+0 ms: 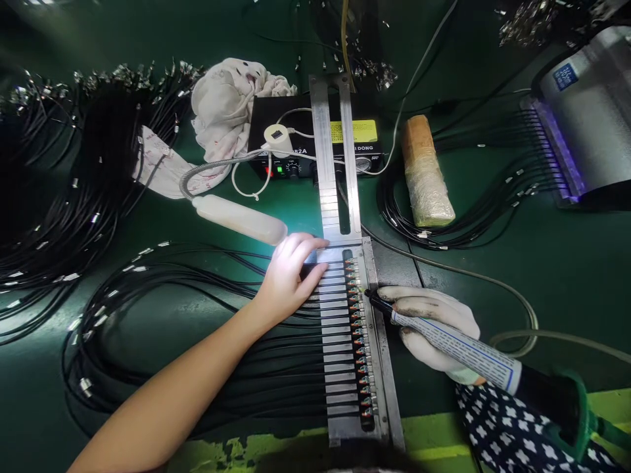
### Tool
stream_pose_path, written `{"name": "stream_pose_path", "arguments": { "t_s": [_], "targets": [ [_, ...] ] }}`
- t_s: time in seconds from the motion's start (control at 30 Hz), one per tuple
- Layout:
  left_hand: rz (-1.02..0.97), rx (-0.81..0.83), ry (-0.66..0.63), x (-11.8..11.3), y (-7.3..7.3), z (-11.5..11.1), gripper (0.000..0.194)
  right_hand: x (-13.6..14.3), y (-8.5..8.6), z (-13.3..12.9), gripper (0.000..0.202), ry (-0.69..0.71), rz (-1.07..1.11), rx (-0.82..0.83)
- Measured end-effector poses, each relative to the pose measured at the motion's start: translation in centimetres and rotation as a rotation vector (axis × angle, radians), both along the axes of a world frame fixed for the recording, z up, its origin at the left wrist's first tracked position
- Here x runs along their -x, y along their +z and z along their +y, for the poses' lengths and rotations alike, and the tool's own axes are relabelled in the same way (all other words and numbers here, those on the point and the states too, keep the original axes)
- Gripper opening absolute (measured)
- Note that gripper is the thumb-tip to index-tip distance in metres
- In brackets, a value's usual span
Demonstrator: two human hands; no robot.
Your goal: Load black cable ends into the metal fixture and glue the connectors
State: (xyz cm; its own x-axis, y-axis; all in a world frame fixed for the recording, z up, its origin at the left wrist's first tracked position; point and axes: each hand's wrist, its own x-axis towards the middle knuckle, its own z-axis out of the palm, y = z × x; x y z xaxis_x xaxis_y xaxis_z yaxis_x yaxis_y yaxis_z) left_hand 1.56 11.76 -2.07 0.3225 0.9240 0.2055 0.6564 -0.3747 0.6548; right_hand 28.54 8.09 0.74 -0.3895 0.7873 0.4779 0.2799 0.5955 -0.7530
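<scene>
A slotted metal fixture (pixel 338 374) holds a row of black cables (pixel 290 341) whose small connector ends (pixel 362 351) show orange and blue bits. At its upper left edge lies my bare left hand (pixel 290 269), thumb and forefinger apart, fingertips touching the fixture near the topmost cables. My right hand (pixel 438 322), in a white glove, is wrapped around a dispensing syringe (pixel 458 348) with a printed label, a black tip and a green rear fitting. The tip sits at the fixture's right side, close to the upper connectors; contact cannot be made out.
A lit lamp (pixel 241 220) hangs left of the fixture. Behind stand a black control box (pixel 296 167), a crumpled cloth (pixel 221 105) and a wrapped block (pixel 428 171). Cable bundles (pixel 98 144) lie left; a purple-lit silver device (pixel 591 118) stands right.
</scene>
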Motion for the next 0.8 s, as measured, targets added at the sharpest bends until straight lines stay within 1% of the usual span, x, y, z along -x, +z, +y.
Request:
{"name": "stream_pose_path", "arguments": {
  "t_s": [0.37, 0.67, 0.8],
  "targets": [
    [0.004, -0.005, 0.001, 0.0, 0.0, 0.06, 0.027, 0.0, -0.01, -0.02, 0.021, -0.008, -0.004, 0.009],
    [0.008, -0.007, 0.0, 0.01, -0.01, 0.09, 0.026, 0.06, -0.63, 0.06, 0.023, -0.003, 0.022, 0.027],
    [0.004, -0.008, 0.002, -0.03, 0.04, 0.08, 0.026, 0.12, -0.29, 0.15, 0.023, -0.011, 0.026, 0.015]
  ]
}}
